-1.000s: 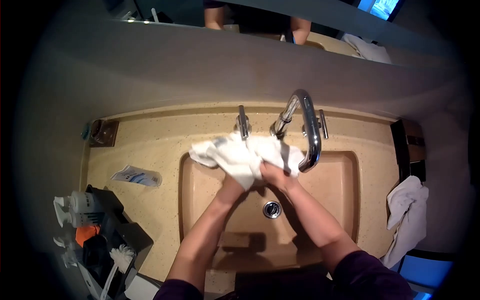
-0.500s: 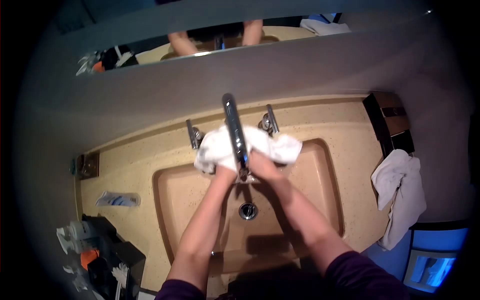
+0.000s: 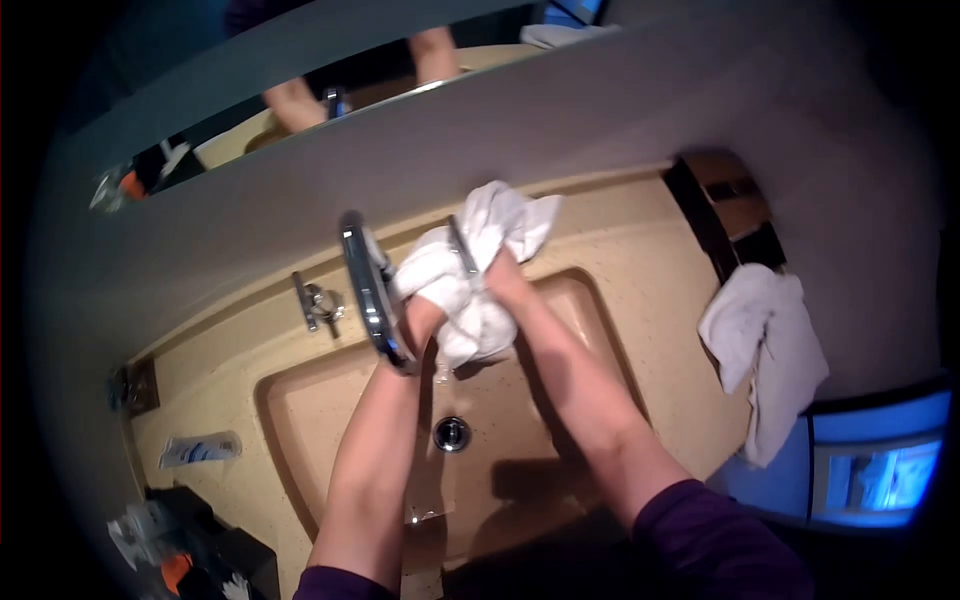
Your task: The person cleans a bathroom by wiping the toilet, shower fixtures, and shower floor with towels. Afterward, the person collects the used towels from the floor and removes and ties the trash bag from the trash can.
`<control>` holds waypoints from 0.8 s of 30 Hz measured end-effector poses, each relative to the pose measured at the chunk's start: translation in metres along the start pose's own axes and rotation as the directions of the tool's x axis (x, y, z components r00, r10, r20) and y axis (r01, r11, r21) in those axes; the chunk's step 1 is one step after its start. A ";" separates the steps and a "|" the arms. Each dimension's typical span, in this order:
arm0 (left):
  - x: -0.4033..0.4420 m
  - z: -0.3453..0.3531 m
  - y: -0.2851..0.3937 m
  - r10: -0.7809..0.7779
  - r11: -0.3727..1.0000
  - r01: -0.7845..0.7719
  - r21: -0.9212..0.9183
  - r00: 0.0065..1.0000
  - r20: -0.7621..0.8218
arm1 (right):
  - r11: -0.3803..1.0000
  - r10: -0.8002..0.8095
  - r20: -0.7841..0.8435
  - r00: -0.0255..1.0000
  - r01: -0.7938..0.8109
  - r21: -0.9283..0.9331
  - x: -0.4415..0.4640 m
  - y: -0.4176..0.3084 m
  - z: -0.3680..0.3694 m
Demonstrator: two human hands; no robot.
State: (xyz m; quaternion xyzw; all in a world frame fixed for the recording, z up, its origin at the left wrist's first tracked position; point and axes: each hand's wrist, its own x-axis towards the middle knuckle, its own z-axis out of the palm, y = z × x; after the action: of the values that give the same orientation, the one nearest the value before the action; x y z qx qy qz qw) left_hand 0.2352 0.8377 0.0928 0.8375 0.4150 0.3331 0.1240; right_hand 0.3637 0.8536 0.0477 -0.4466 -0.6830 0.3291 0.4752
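Observation:
A bunched white cloth (image 3: 465,295), like a small towel, is wrapped about the right tap handle (image 3: 462,247) at the back of the sink. My left hand (image 3: 424,318) presses into the cloth's left side, just right of the chrome spout (image 3: 370,290), its fingers buried in the folds. On the other side, my right hand (image 3: 504,274) grips the cloth, and its fingertips are covered too. Part of the cloth hangs over the back rim of the tan sink (image 3: 300,400). The left tap handle (image 3: 312,303) stands uncovered.
Left on the counter lies a tube (image 3: 201,449), with a dark caddy (image 3: 225,550) of toiletries nearer. A brown and black box (image 3: 725,200) stands at the right, beside a second white cloth (image 3: 770,350) hanging over the edge. A mirror (image 3: 390,85) runs along the back wall.
Both hands and the cloth have moved right, from behind the spout to the right tap handle. The cloth is more bunched. The view has shifted and tilted.

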 end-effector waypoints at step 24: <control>-0.050 0.026 0.029 -0.316 0.889 0.247 -0.385 0.940 -0.127 | 0.930 0.333 0.137 0.933 -0.349 0.116 -0.010 -0.062 -0.029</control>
State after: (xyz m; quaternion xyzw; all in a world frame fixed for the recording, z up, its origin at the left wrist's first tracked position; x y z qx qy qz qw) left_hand 0.2484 0.7826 0.0650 0.6958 0.4734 0.4593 0.2844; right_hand 0.3740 0.8216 0.1083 -0.5049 -0.5966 0.4782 0.4006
